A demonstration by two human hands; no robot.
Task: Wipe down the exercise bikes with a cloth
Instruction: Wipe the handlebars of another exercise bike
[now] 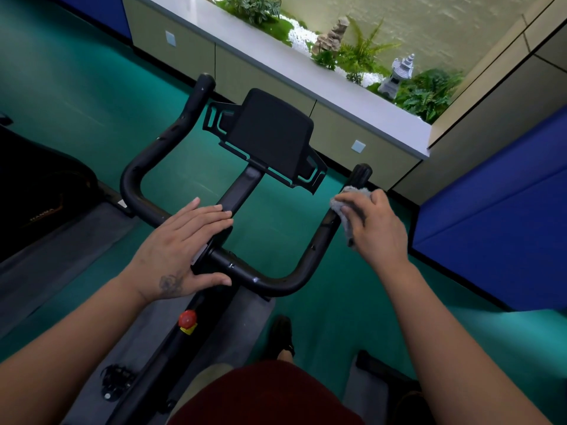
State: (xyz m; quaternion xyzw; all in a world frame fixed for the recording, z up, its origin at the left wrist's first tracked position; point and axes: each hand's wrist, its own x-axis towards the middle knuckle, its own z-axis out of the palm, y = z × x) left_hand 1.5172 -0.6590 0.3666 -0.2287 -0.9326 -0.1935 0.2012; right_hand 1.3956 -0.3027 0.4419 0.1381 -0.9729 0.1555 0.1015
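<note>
At the centre right of the frame the right hand [376, 228] is curled round a grey cloth [346, 210] and presses it against the right arm of the black handlebar [270, 283], just below that arm's rounded tip. The left hand [181, 243] lies flat with straight fingers on the middle of the bar, where the stem meets it, seemingly steadying the exercise bike [214, 302]. The cloth looks soft and limp, light enough to bunch in one palm, so wrapping it round the tube should let it slide easily. The handlebar looks rigid and smooth, likely a firm surface to rub against. The console [270, 133] above it and the red knob [187, 319] lower down appear not yet reached.
</note>
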